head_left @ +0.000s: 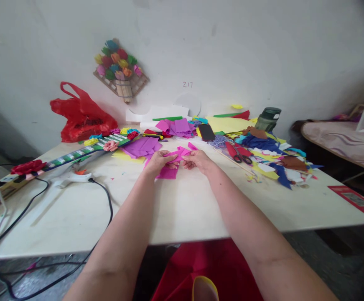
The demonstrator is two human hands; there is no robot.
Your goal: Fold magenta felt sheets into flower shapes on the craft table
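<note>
Both of my hands meet over the middle of the table, pinching one piece of bright pink crepe paper [179, 154] between them. My left hand [160, 162] is closed on the paper's left side. On its right side, the thumb and fingers of my right hand [197, 161] are closed too. Under my hands lies another flat pink paper sheet [167, 173]. Just left of them is a pile of purple paper pieces [141, 147], partly over a yellow sheet [128, 157]. A second purple pile [178, 127] lies behind my hands.
At right are scissors [242, 158], a phone [207, 132], a dark green bottle [268, 118] and heaped paper scraps [272, 154]. At left are a white glue gun [75, 178] with a trailing cord, a flower-trimmed green strip [75, 156], a power strip [3, 190] and a red bag [81, 115].
</note>
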